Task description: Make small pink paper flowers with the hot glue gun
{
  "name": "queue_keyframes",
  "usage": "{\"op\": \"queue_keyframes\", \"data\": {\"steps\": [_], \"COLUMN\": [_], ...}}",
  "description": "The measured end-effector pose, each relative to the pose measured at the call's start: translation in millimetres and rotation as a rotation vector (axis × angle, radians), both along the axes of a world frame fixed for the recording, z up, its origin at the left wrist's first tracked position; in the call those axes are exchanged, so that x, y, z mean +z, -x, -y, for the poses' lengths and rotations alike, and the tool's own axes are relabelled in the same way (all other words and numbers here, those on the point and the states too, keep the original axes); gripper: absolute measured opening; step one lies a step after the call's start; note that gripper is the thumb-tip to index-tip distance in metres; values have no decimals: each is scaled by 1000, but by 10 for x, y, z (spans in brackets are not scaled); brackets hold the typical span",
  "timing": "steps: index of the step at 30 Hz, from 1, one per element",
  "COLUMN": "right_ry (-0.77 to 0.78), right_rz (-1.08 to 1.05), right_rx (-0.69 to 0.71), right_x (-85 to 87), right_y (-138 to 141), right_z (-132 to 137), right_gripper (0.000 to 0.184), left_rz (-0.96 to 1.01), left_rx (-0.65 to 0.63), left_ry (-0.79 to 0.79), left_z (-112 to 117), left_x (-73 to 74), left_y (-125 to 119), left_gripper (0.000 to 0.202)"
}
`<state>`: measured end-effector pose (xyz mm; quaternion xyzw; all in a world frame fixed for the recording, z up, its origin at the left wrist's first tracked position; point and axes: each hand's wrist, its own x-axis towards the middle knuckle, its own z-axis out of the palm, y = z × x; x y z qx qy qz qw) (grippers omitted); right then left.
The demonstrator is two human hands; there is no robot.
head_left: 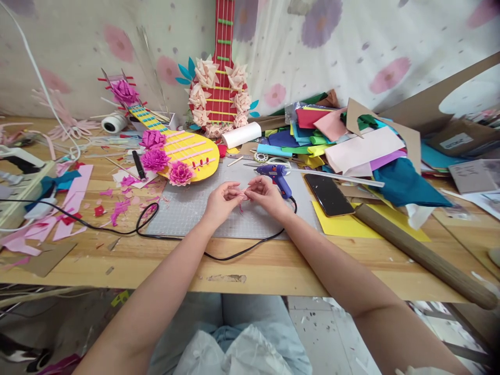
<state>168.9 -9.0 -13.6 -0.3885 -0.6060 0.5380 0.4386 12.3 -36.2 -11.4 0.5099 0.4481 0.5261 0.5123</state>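
Note:
Both my hands meet over the grey cutting mat [195,208] at the table's middle. My left hand [223,200] and my right hand [263,194] pinch a small pink paper piece [244,196] between their fingertips, with a thin pink strip hanging below it. A blue glue gun [275,174] lies just behind my right hand, its black cord [148,224] looping across the table front. A yellow paper guitar [183,153] with magenta paper flowers lies to the left of my hands.
A red paper guitar [221,78] with cream flowers leans on the back wall. A pile of coloured paper [351,140] fills the right. A black phone [328,194] and a brown rolled tube [422,255] lie right of the mat. Pink scraps [70,208] litter the left.

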Motion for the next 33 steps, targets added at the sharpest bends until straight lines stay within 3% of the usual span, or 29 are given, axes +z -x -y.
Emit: {"op": "queue_keyframes", "data": {"steps": [4,8,15,21,28,33], "right_ry": [-66,-125,-73,-141,-166,-144], "right_rz": [28,92,81,116,192,188], "right_rx": [-68,-1,-6,-90,-5,-34], "right_x": [13,13,-23,15,27,-2], "right_y": [-30,-21,27,-76,2,38], "right_z": [-10,28,33,-17,52,53], "right_gripper": [40,38,33,27,34,31], "left_rz": [23,39,-40,-3,-45,-41], "left_rx": [-2,12,42,42,42,34], "left_ry": [24,31,-16,18,-21,-16], "left_z": [-3,-19,-36,-16,-35,-28], "left_x": [-13,-29,-29,-1,-39,-27], "left_y": [3,7,11,13,-2,-13], "left_gripper": [45,48,47,48,53,55]}}
